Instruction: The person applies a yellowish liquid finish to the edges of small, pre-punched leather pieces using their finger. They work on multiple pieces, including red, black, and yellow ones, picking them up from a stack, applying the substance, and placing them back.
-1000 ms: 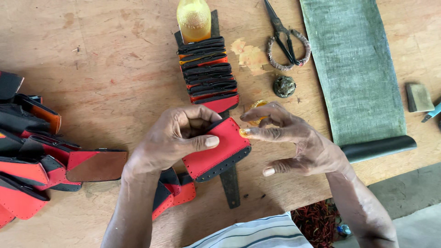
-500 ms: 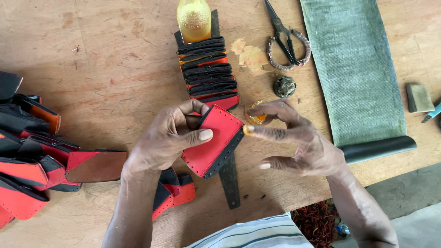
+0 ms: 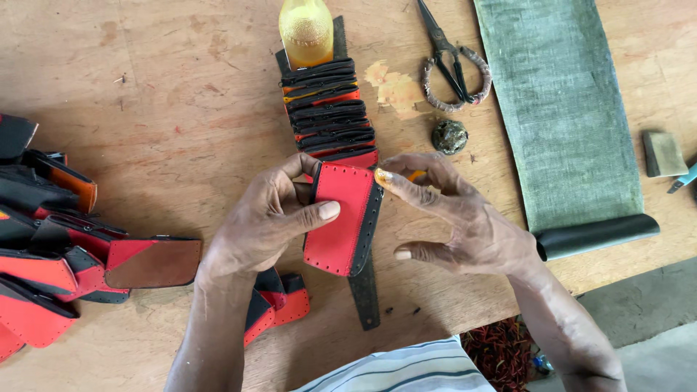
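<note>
Head view: left hand (image 3: 272, 218) has its grip clamped on a red leather piece (image 3: 341, 218) above the table (image 3: 167, 94). Right hand (image 3: 457, 214) pinches its top corner with fingertips together. An amber bottle (image 3: 306, 30) of yellowish liquid stands beyond.

Worn on the head, looking almost straight down at a wooden table (image 3: 145, 87) from close above. Held near enough that the left hand (image 3: 265, 218) and right hand (image 3: 457, 214) fill the middle, with both forearms and a striped shirt (image 3: 392, 370) running off the lower edge. Only one view here, so nothing shared with another.
</note>
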